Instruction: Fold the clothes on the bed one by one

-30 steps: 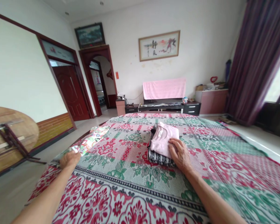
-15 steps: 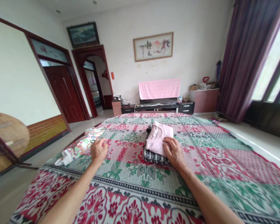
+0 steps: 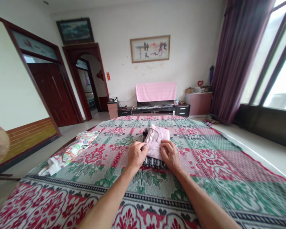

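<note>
A small stack of folded clothes lies in the middle of the bed: a pink folded top [image 3: 156, 141] on a dark striped garment [image 3: 154, 162]. My left hand [image 3: 136, 156] rests at the stack's left near edge, fingers curled against it. On the right near corner of the pink top sits my right hand [image 3: 170, 154], fingers spread and pressing flat. The bed is covered by a red, green and white floral bedspread [image 3: 109, 178].
A crumpled colourful printed cloth [image 3: 69, 152] lies at the bed's left edge. Beyond the bed stand a TV cabinet with a pink towel [image 3: 156, 91] over it, a pink side cabinet [image 3: 198, 103], dark red doors at left, purple curtains and a window at right.
My left hand left the printed cloth at the bed's left edge and moved right to the stack's left side. My right hand stayed on the pink top. The view swung right.
</note>
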The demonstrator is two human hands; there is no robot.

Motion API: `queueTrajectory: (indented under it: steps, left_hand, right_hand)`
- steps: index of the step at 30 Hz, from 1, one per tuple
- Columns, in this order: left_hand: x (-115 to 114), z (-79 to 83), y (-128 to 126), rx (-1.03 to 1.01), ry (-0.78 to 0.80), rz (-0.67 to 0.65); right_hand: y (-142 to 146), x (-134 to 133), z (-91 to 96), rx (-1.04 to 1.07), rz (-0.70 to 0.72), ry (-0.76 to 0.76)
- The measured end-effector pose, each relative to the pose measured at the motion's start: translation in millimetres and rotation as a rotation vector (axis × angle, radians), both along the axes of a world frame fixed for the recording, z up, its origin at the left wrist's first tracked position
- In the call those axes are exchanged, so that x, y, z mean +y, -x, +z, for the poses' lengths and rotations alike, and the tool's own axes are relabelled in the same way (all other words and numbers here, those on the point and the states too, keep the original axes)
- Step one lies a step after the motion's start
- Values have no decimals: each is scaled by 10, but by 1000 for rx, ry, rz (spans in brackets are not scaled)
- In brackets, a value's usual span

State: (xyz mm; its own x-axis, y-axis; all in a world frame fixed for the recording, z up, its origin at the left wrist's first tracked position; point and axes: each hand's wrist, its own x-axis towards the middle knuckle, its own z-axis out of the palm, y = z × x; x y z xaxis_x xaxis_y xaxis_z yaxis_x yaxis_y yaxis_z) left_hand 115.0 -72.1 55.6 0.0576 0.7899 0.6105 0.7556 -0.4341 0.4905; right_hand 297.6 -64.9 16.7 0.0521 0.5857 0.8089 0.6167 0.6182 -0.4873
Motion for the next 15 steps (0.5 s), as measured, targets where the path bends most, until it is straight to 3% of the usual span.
queueTrajectory:
  steps: [5, 11, 15]
  left_hand:
    - [-62, 22, 43, -135, -96, -120]
    - [-140, 267, 122, -470, 180, -311]
    - [-158, 410, 195, -738, 256, -447]
  right_hand:
    - [-15, 0, 95, -1, -17, 8]
    - [-63, -21, 296, 72, -93, 6]
    - [-105, -65, 493, 68, -74, -35]
